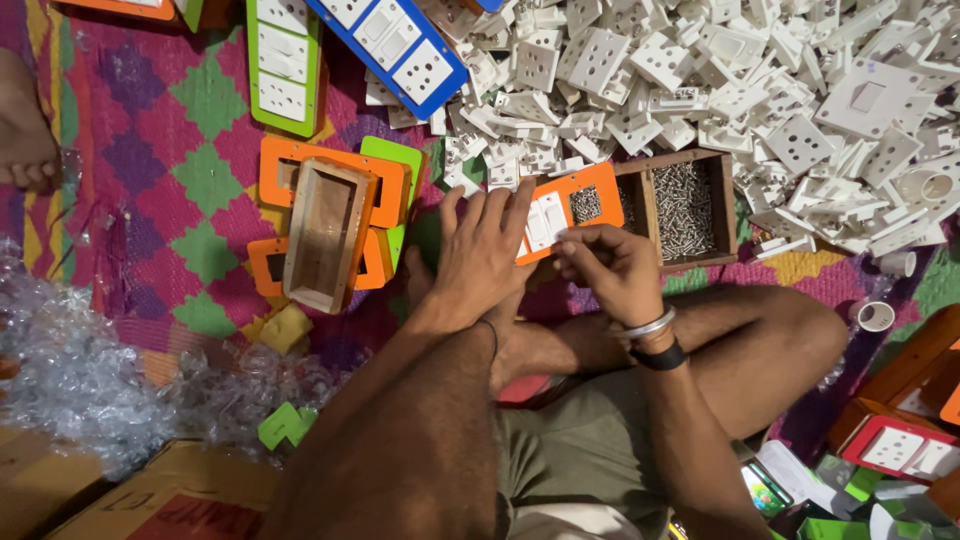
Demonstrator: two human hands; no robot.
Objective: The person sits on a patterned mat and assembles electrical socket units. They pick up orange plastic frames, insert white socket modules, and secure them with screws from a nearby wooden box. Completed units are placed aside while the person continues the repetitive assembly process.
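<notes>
My left hand [482,252] lies flat over the left part of an orange switch plate [588,190] with white switches, pressing it down. At the plate's lower right edge, my right hand [612,268] has its fingers pinched together; what it pinches is too small to see. Just beyond the plate stands a wooden box of small metal screws [686,205]. I sit cross-legged on a patterned mat [170,180].
A big heap of white sockets and switch parts [720,80] fills the far right. An open wooden box [326,232] rests on orange and green plates at the left. Crumpled clear plastic [70,370] and a cardboard carton [150,500] lie near left. Red-framed boards [900,440] sit at right.
</notes>
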